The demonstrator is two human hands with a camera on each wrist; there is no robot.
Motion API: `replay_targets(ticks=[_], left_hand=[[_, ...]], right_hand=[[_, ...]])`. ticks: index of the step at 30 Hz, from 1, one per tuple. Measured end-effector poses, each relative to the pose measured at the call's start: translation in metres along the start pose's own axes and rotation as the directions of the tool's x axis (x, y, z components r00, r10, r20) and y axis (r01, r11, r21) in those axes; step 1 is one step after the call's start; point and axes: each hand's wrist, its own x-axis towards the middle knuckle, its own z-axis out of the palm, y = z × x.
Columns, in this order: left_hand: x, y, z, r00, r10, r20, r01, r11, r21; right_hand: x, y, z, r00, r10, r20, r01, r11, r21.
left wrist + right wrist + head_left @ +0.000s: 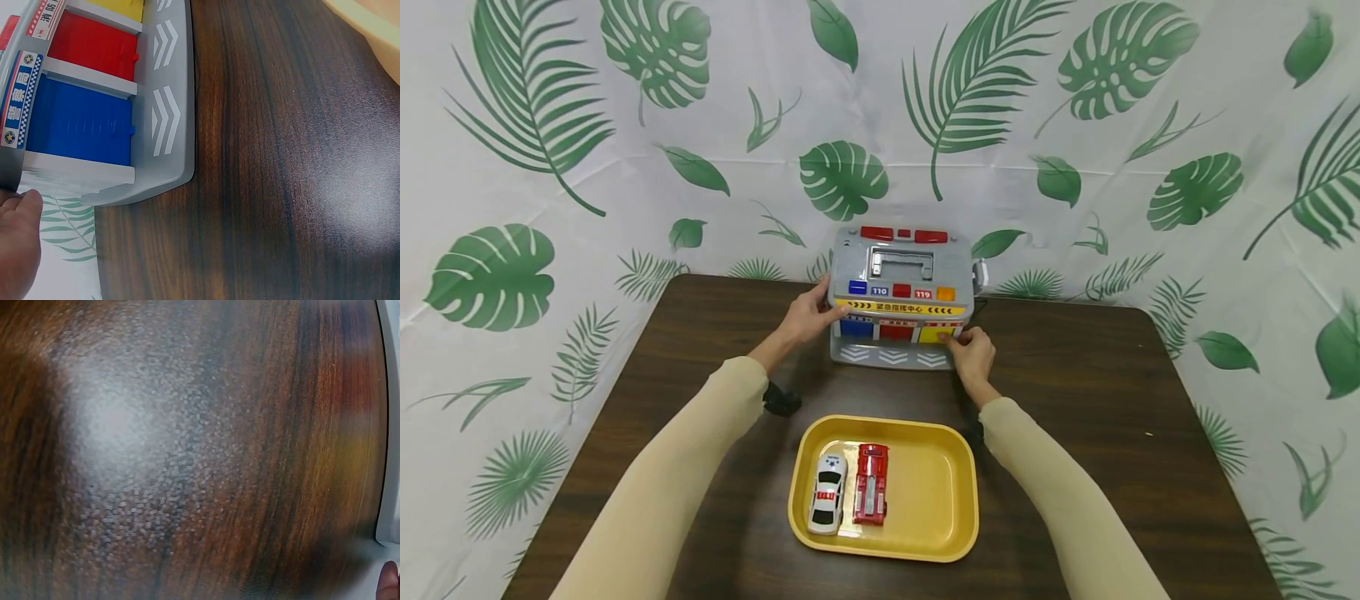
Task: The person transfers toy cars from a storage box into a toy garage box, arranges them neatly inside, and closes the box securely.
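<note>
A grey toy emergency station [903, 271] stands at the back of the table, with blue [81, 119], red [94, 47] and yellow doors [935, 335]. My left hand [806, 320] holds its left side, the thumb reaching onto the yellow front strip. In the left wrist view, part of that hand [20, 240] is beside the roof edge. My right hand [973, 357] touches the front near the yellow door's lower right; its exact finger contact is too small to tell. Only a fingertip [389, 581] shows in the right wrist view.
A yellow tray [931, 553] lies nearer me on the dark wooden table [1075, 400]. In its left half are a white toy police car [827, 493] and a red toy fire truck [871, 483]. A leaf-patterned cloth [737, 200] hangs directly behind the station.
</note>
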Motion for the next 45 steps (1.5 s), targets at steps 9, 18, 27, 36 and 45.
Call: replay_targets(ticks=[9,18,27,36,45], left_hand=[[0.0,0.0,0.0,1.0,-0.015,-0.006,0.015,1.0,0.014],[0.001,-0.002,0.0,1.0,-0.021,0.002,0.021,1.0,0.019],[0.003,-0.001,-0.003,0.999,-0.045,0.001,0.045,0.999,0.017],[0.005,0.001,-0.006,0.999,-0.035,-0.009,0.035,0.999,0.011],[0.004,-0.003,-0.006,1.0,0.001,-0.016,0.0,0.998,0.068]], right_hand=[[0.0,-0.002,0.0,1.0,0.021,-0.01,-0.021,1.0,-0.011],[0.001,-0.003,-0.003,1.0,0.019,0.02,-0.018,0.999,-0.044],[0.004,-0.005,-0.004,0.999,0.036,0.04,-0.032,0.996,-0.085],[0.006,-0.008,-0.009,0.997,0.024,0.075,-0.016,0.995,-0.098],[0.004,-0.013,-0.014,0.992,0.049,0.115,-0.036,0.993,-0.109]])
